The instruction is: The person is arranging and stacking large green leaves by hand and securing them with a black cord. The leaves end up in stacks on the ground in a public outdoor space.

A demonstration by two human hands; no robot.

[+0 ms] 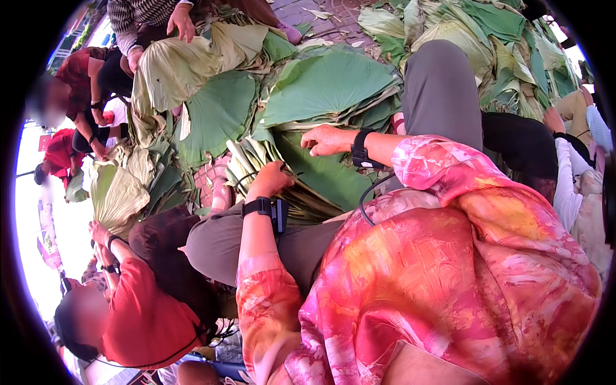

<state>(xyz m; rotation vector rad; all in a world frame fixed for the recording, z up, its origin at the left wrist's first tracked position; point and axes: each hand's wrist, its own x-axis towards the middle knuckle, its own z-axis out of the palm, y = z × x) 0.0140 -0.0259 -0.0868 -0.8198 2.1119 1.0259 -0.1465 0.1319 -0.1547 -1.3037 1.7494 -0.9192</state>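
My left hand (273,181) has its fingers curled on a bundle of folded leaves (247,157), pale and layered at their edges, lying across my lap. My right hand (324,140) is raised over a dark green leaf (324,176), with its fingers apart and slightly bent and nothing visible in them. Just beyond it lies a stack of large flat green leaves (330,90). Both my wrists wear black straps with devices. The underside of the bundle is hidden behind my left hand and leg.
Piles of green and dried leaves (475,32) cover the paved ground (301,16). Several co-workers sit close by: one in red (144,308) at lower left holds a dried leaf (119,196), another in stripes (138,19) handles leaves, and others sit at far left and right.
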